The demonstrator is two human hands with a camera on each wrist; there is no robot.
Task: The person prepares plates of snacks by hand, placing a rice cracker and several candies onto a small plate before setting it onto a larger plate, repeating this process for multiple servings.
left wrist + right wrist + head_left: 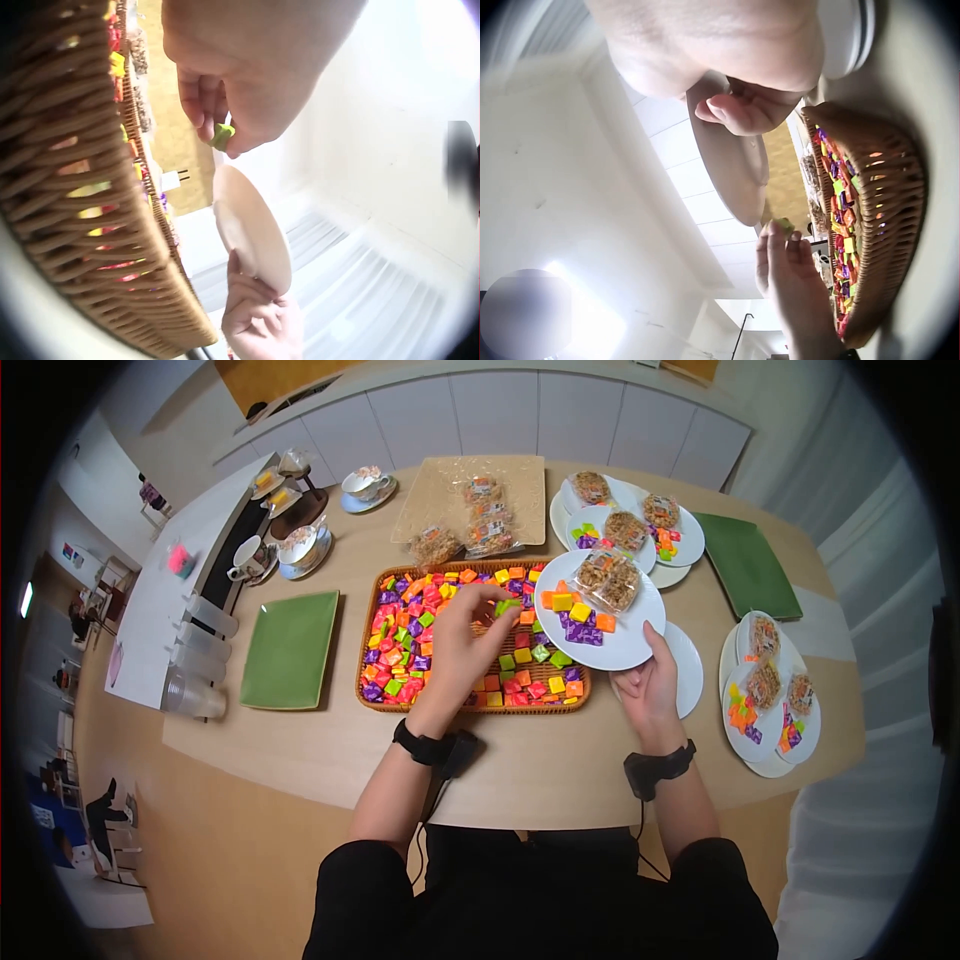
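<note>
Over the wicker basket (372, 698) of wrapped candies, my left hand (462, 645) pinches a green wrapped candy (223, 136) between thumb and fingers. My right hand (652, 685) grips the rim of a white plate (625, 645), held up to the right of the basket. On that plate lie a clear-wrapped round grain snack (607, 581) and several orange, yellow and purple candies (580, 622). In the right wrist view the raised plate (731, 169) shows its underside, with my left hand close beyond its edge.
White plates (686, 660) lie under and beside my right hand. Plates with snacks and candies stand behind it and at the right (733, 732). Green square plates (290, 650) (742, 565) lie at both sides. A beige tray (430, 500) with wrapped snacks sits behind the basket; teacups (300, 545) stand left.
</note>
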